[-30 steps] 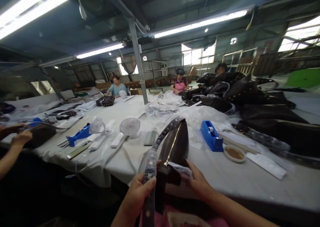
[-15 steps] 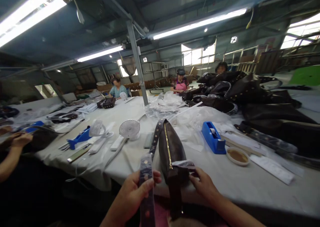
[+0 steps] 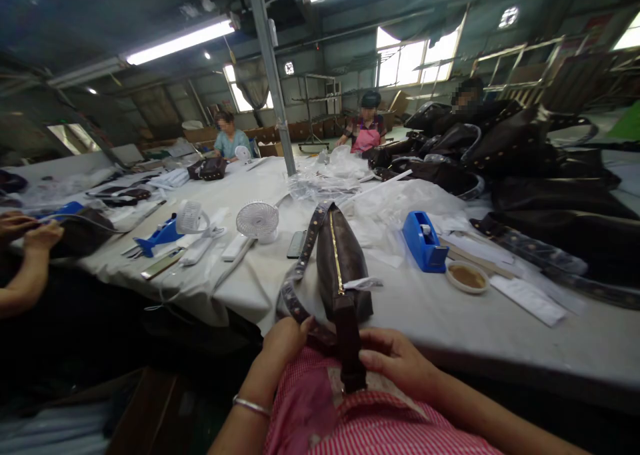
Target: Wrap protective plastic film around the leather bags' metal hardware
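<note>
A dark brown leather bag (image 3: 350,258) with a gold zip lies on the table's near edge, its narrow end toward me. A small white wrapped piece (image 3: 364,283) sticks out by the zip's end. The bag's studded strap (image 3: 295,301), in clear film, loops down its left side to my left hand (image 3: 286,341), whose fingers are closed around it, partly hidden. A plain dark end strap (image 3: 349,338) hangs from the bag into my lap. My right hand (image 3: 395,356) grips that strap's right edge between thumb and fingers.
A blue tape dispenser (image 3: 423,241) and a round dish (image 3: 467,277) stand to the right, before a heap of dark bags (image 3: 520,141). On the left are a white fan (image 3: 257,220), a phone (image 3: 296,245) and a co-worker's hands (image 3: 43,233). Two people sit across the table.
My left hand has lowered the studded strap, which was held upright, and it now loops beside the bag. My right hand has moved from the bag's end to the plain strap. The view has tilted down.
</note>
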`<action>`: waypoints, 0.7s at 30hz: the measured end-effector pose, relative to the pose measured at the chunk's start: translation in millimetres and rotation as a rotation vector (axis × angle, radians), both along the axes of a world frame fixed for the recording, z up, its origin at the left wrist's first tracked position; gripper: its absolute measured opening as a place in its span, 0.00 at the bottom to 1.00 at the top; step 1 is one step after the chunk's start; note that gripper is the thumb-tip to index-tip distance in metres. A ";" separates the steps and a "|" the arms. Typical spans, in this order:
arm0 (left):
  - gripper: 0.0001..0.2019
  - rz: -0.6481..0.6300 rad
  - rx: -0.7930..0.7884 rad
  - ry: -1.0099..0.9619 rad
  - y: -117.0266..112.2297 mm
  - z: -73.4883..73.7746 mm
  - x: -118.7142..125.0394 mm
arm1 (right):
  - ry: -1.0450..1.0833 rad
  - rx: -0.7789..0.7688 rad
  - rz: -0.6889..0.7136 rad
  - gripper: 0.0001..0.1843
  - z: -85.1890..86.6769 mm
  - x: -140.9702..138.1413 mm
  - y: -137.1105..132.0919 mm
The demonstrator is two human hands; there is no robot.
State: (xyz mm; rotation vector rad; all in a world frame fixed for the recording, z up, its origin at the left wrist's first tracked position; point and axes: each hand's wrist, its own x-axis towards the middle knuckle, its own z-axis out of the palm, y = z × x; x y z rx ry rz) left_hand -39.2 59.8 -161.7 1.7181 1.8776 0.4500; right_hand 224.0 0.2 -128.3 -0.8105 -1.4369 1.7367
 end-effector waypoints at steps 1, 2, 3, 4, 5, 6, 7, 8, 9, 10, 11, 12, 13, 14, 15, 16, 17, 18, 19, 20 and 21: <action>0.15 -0.022 -0.019 0.042 -6.7 4.6 -1.5 | -0.006 -0.009 -0.020 0.20 1.8 -0.2 -1.1; 0.13 -0.042 -0.031 0.075 -12.7 11.8 -2.6 | -0.023 -0.015 -0.048 0.18 3.7 -0.8 -2.0; 0.11 -0.061 -0.031 0.097 -17.9 21.3 -2.7 | -0.040 -0.016 -0.074 0.16 5.7 -1.5 -2.6; 0.09 -0.091 -0.003 0.105 -22.2 32.7 -1.4 | -0.050 -0.013 -0.094 0.15 8.2 -2.6 -2.8; 0.10 -0.127 0.051 0.099 -25.4 45.3 1.5 | -0.050 -0.005 -0.109 0.14 11.1 -3.8 -2.7; 0.14 -0.176 0.137 0.076 -27.6 58.5 5.9 | -0.042 0.007 -0.120 0.13 14.4 -5.1 -2.3; 0.18 -0.267 0.289 0.023 -28.9 71.4 11.6 | -0.026 0.017 -0.125 0.13 18.2 -6.5 -1.7; 0.22 -0.372 0.425 -0.040 -29.3 83.3 18.3 | 0.000 0.018 -0.121 0.12 22.3 -7.7 -1.0; 0.25 -0.493 0.517 -0.114 -29.0 93.5 25.6 | 0.036 0.010 -0.109 0.12 26.7 -8.7 -0.1; 0.25 -0.609 0.577 -0.190 -28.0 101.7 33.1 | 0.074 -0.004 -0.092 0.12 31.1 -9.4 1.0; 0.24 -0.699 0.585 -0.262 -26.2 107.9 40.6 | 0.115 -0.023 -0.069 0.13 35.7 -9.6 2.4; 0.22 -0.747 0.561 -0.333 -23.8 112.2 47.8 | 0.160 -0.044 -0.052 0.13 40.4 -9.2 4.1; 0.19 -0.746 0.517 -0.403 -20.9 115.0 54.6 | 0.202 -0.059 -0.048 0.14 45.1 -8.2 6.3; 0.17 -0.695 0.466 -0.476 -17.6 117.0 60.9 | 0.227 -0.055 -0.068 0.15 50.1 -6.6 9.1; 0.16 -0.609 0.415 -0.546 -14.1 118.6 66.6 | 0.226 -0.022 -0.114 0.15 55.0 -4.4 12.4; 0.16 -0.504 0.369 -0.602 -10.8 120.3 71.8 | 0.196 0.039 -0.185 0.15 60.0 -1.9 16.1; 0.16 -0.397 0.332 -0.637 -8.0 122.2 76.2 | 0.139 0.126 -0.277 0.15 64.7 0.8 20.0; 0.17 -0.301 0.303 -0.657 -5.8 124.4 80.0 | 0.055 0.225 -0.373 0.14 69.0 3.2 24.0; 0.19 -0.228 0.276 -0.664 -4.5 126.7 83.0 | -0.039 0.324 -0.455 0.14 72.7 5.1 27.9; 0.21 -0.178 0.251 -0.662 -4.3 129.0 85.1 | -0.121 0.407 -0.516 0.14 75.8 6.2 31.3; 0.23 -0.159 0.223 -0.658 -5.1 130.8 86.5 | -0.184 0.464 -0.545 0.15 78.2 6.3 34.1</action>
